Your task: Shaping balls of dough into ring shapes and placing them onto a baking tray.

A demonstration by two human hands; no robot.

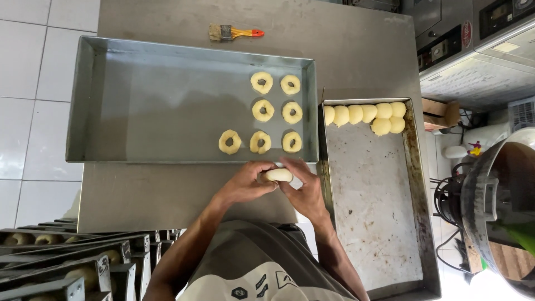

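A steel surface [345,50] is seen under everything here. Just past the hands a big grey baking tray [139,100] is laid out, with seven dough rings [262,110] lined up in its near right part, right beyond the fingertips. Off to the right of the hands, a second, scuffed tray [373,212] is set against the first one, and a cluster of plain dough balls [368,114] is bunched at its far end. Stacked loaf tins [67,267] are parked down to the left of the left arm. A small pastry brush [234,33] is left well beyond the big tray. Then the hands: the left hand [245,184] and right hand [304,192] are both closed in a grip on one dough piece [277,175], which is held between them just off the near rim of the big tray.
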